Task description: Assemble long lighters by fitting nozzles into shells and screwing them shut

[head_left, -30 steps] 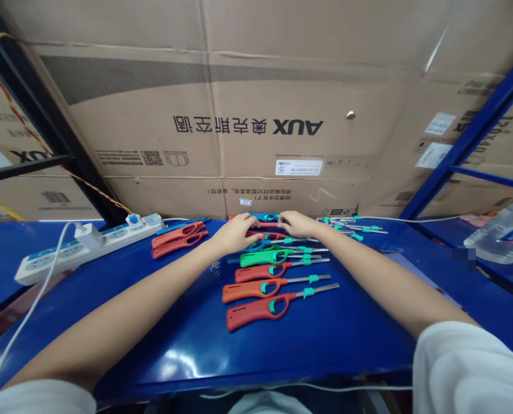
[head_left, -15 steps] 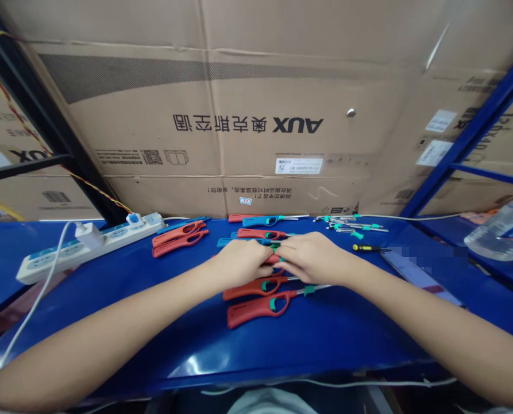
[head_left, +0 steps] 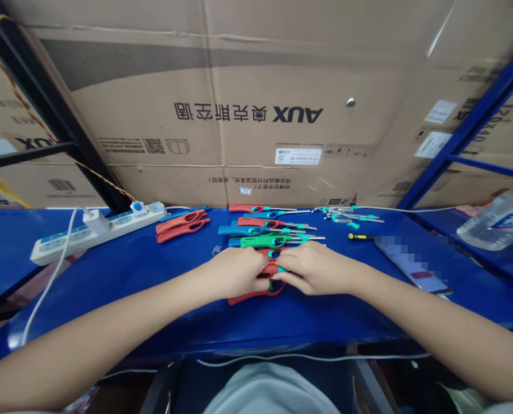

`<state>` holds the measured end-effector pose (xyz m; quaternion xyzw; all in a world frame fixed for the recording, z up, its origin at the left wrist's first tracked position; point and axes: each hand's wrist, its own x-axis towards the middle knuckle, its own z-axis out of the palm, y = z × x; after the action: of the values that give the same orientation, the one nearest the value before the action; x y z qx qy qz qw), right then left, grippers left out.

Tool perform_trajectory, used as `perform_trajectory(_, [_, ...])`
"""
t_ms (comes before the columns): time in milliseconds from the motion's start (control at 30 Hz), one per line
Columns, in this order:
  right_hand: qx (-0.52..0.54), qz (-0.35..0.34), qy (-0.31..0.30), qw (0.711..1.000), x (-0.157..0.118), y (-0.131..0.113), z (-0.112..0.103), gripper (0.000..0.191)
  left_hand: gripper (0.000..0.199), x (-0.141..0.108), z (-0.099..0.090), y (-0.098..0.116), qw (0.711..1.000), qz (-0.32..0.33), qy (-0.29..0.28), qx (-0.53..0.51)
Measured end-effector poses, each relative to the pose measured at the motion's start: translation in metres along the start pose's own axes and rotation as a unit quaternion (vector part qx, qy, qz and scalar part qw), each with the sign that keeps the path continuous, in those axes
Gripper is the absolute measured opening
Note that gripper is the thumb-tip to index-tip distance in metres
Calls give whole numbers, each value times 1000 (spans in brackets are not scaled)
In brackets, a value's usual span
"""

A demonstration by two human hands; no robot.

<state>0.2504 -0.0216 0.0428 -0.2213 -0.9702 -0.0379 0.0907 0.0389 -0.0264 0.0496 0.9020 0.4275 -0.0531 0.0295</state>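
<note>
My left hand (head_left: 240,270) is closed around the handle of an orange-red gas lighter (head_left: 272,270) in the middle of the row. Fingers of my right hand (head_left: 312,268) pinch the front of that same lighter, by its teal trigger. Both hands cover most of it. Just below them lies another red lighter (head_left: 250,298), partly hidden. Beyond my hands are a green lighter (head_left: 256,241), a blue lighter (head_left: 243,230) and several more, with metal tubes pointing right.
Metal tubes with teal parts (head_left: 351,217) lie in a pile at the back right. Nearby are a yellow-black screwdriver (head_left: 359,237), a phone (head_left: 411,267) and a clear plastic bottle (head_left: 500,221). Orange handle shells (head_left: 181,228) and a power strip (head_left: 105,230) sit left. Cardboard (head_left: 256,75) stands behind.
My hands have moved nearer to me along the row, from one lighter to an orange-red one. The green lighter they covered now shows. The view has tilted slightly down.
</note>
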Motion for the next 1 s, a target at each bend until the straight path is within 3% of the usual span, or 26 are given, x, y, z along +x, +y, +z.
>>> perform_trajectory(133, [21,45,-4,999,-22,18,3,34,26,-12,2,-29,997,-68,-11,40])
perform_trajectory(200, [53,79,22,995,-36,31,4,34,22,-18,5,-47,992,-111,-15,61])
perform_trajectory(333, [69,116,54,989,-51,51,5,31,21,-24,10,-63,993,-94,-16,62])
perform_trajectory(533, [124,139,68,980,-51,58,10,28,28,-23,8,-60,991,-126,7,38])
perform_trajectory(767, [138,97,65,984,-33,52,19,25,26,-9,4,-40,992,-109,-9,58])
perform_trajectory(1000, [111,53,37,992,-28,69,16,28,29,6,0,-40,994,-88,18,69])
